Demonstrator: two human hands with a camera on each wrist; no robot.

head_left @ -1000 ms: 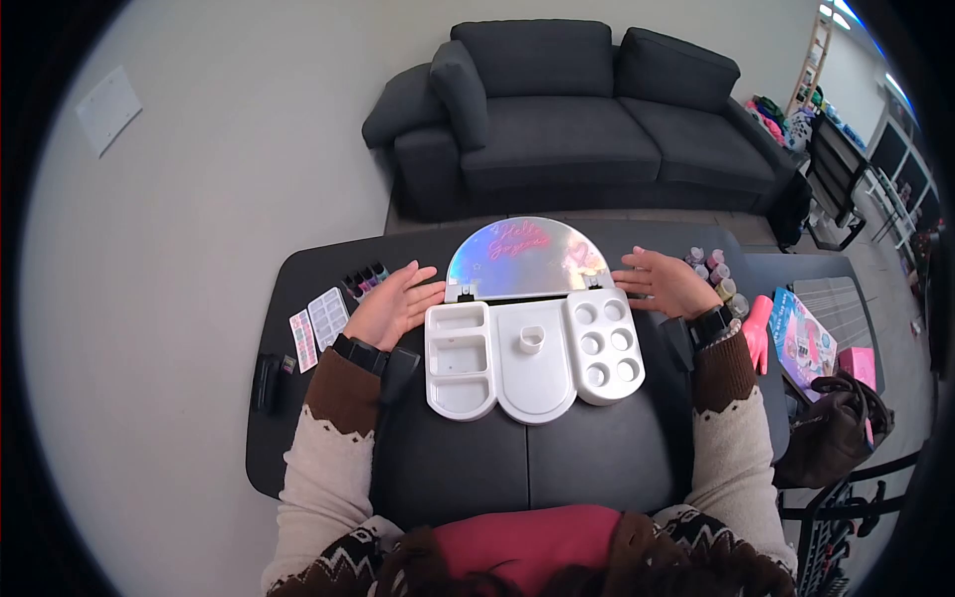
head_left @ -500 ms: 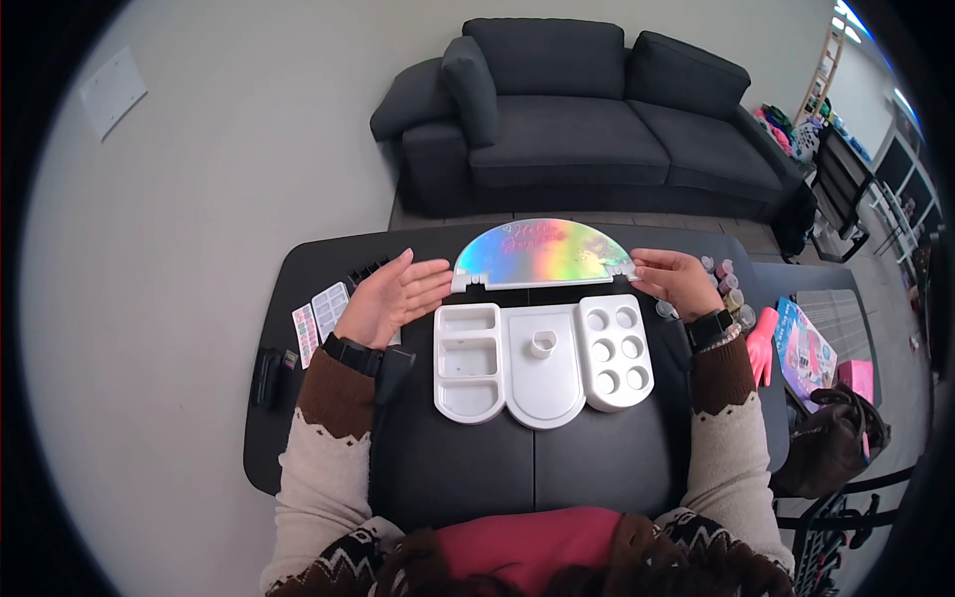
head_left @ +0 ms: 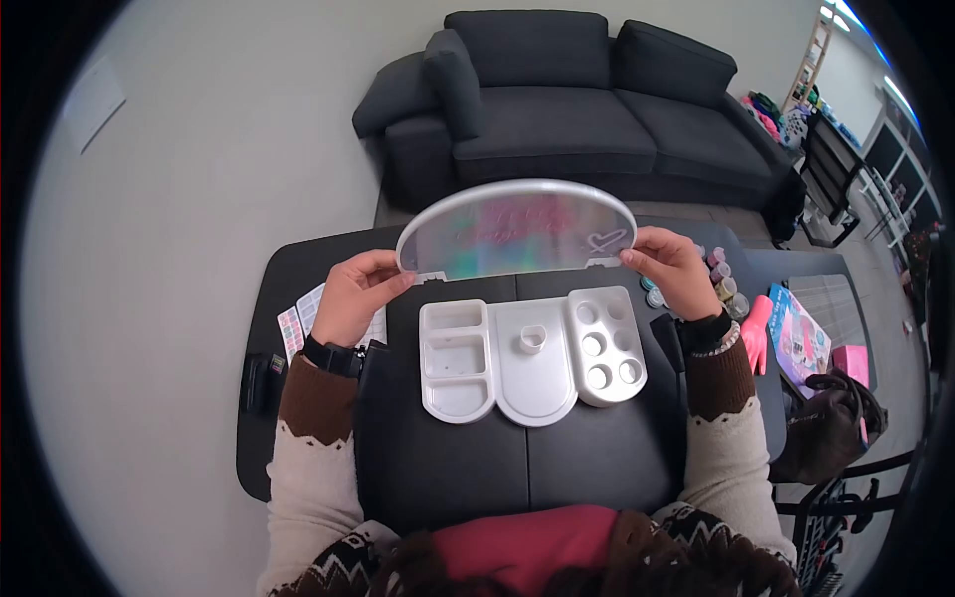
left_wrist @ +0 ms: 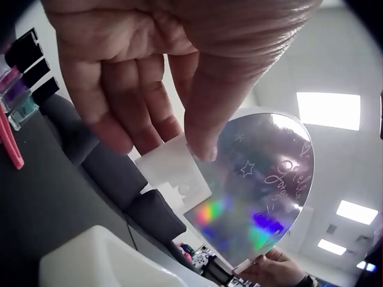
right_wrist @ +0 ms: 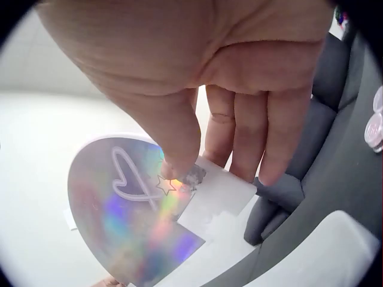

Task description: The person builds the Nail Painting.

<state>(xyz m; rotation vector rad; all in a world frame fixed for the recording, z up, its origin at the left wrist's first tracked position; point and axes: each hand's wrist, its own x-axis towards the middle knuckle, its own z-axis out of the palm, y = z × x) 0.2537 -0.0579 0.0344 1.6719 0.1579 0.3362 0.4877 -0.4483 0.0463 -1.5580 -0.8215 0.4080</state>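
Both hands hold a half-round iridescent panel (head_left: 517,231) with a white rim, a heart and pink lettering, raised near upright behind the white organizer (head_left: 535,388). My left hand (head_left: 350,300) pinches its left lower corner, thumb on the front face in the left wrist view. At the other corner, my right hand (head_left: 679,274) pinches it the same way, its thumb (right_wrist: 179,146) near a printed star. White notched tabs (left_wrist: 173,173) stick out along the panel's lower edge. The organizer has a three-part tray at left, a middle plate with a small ring, and a block of round holes at right.
Sticker sheets (head_left: 290,333) and a black object (head_left: 263,383) lie at left; small bottles (left_wrist: 21,89) stand beyond the left hand. Small jars (head_left: 731,289), a pink model hand (head_left: 758,333), a printed box (head_left: 801,333) and a brown bag (head_left: 831,438) are at right.
The panel has come off its place at the organizer's back edge, risen and tipped toward upright. Both hands went from lying flat beside it to pinching its corners.
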